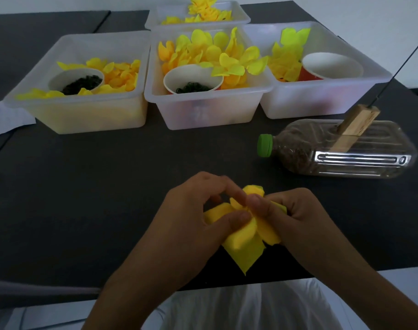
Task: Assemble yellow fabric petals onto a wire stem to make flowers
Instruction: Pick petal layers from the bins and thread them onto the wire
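- Where your left hand (191,217) and right hand (296,215) meet, both grips pinch one bunch of yellow petals (246,244), soft, matte and overlapping, held just above the desk (108,186) near its front edge.
- Its long axis runs away from you, pointed tip toward your body.
- Beyond: four clear bins (203,110) of petals, three paper cups (192,79), one bottle (341,151) lying sideways.

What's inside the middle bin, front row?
The middle bin holds a heap of loose yellow petals and, at its front, a paper cup with small dark pieces in it. What lies under the petals is hidden.
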